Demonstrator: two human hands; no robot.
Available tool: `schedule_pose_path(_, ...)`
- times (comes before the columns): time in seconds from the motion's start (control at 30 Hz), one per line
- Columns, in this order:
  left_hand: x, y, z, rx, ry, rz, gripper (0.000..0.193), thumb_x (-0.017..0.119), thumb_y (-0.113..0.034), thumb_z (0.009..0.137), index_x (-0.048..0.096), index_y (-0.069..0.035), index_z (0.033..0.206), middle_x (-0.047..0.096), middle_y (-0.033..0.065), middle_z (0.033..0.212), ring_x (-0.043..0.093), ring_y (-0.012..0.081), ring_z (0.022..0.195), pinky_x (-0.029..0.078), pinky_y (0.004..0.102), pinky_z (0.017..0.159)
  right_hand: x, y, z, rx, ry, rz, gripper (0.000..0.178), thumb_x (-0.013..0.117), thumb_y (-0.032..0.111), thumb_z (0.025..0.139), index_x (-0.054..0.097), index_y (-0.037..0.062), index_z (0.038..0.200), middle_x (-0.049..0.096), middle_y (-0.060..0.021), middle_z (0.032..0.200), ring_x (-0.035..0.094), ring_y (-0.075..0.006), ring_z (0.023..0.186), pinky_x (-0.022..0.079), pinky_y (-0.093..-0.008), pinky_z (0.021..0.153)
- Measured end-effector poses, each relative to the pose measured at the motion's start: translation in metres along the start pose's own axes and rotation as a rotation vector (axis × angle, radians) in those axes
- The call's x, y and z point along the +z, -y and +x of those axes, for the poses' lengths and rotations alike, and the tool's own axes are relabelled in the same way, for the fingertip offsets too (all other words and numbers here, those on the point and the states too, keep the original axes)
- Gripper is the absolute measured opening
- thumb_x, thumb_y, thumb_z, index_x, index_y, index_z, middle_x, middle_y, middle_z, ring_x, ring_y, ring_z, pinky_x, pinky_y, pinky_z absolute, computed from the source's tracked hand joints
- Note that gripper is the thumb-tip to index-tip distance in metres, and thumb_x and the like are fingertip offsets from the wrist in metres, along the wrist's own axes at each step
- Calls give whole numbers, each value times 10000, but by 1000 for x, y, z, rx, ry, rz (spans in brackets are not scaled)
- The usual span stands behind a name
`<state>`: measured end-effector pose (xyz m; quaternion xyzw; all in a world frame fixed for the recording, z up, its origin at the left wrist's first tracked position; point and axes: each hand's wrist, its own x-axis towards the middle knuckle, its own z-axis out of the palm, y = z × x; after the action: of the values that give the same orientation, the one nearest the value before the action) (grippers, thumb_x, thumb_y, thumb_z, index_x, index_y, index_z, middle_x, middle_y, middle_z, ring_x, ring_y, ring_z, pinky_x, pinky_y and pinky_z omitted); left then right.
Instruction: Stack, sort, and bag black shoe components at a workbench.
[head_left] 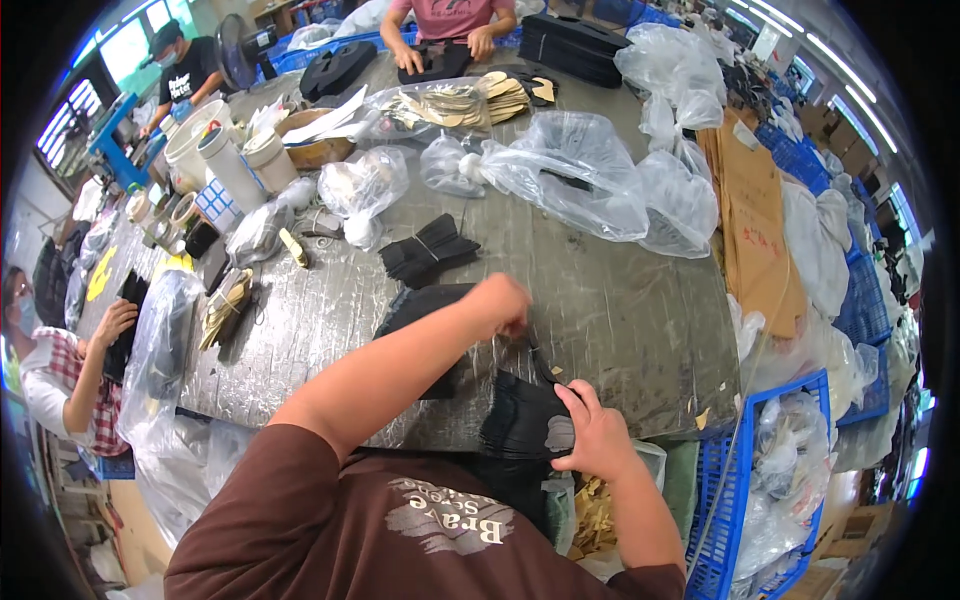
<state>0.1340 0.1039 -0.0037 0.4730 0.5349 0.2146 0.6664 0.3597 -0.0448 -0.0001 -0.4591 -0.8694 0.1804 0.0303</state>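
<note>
My left hand (505, 305) is closed above the middle of the table, its fingertips partly hidden. From just below it, a thin black strip (542, 362) runs down toward my right hand. My right hand (597, 435) grips the right side of a stack of black flat pieces (515, 415) at the table's near edge, thumb and fingers around it; a grey patch shows there. Under my left forearm lies another black stack (410, 308), partly covered by the arm. Beyond it rests a tied bundle of black pieces (428, 250).
Clear plastic bags (570, 175) and a bundle of tan pieces (228, 308) lie on the dark table (640, 330). White tubs (225, 165) stand at the far left. A blue crate (720, 510) is at my right. Co-workers sit at the far side and left.
</note>
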Motion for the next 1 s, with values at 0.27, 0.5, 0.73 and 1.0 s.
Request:
schedule_pose_path(0.27,-15,2,-22,169,104,425,121,669,-157,796,679,-57,865,616,4,720,541,102,619,439,273,560,9,2,-7,127,-159,95,1071,854,376,475,338,127,1379,383,-119,1325,620,-336,756,505,-420,680)
schedule_pose_path(0.5,-31,18,12,588,-667,537,100,621,-62,792,646,-21,880,629,124,782,582,237,613,475,331,591,5,5,-4,83,-117,85,1072,856,373,473,339,121,1378,388,-122,1319,621,-333,765,507,-421,689)
schedule_pose_path(0.73,-78,-52,-64,425,-309,201,213,652,-114,828,626,-28,1021,587,-19,835,491,71,672,428,235,608,9,7,-3,169,-139,128,1065,856,336,450,355,113,1363,404,-124,1294,610,-334,857,504,-428,719)
schedule_pose_path(1.0,-84,32,-185,342,-171,1184,921,835,-280,619,367,-81,1387,274,165,1471,527,374,1140,478,428,894,11,11,-8,126,-224,151,1099,868,248,355,392,85,1331,412,-116,1276,568,-343,979,492,-445,730)
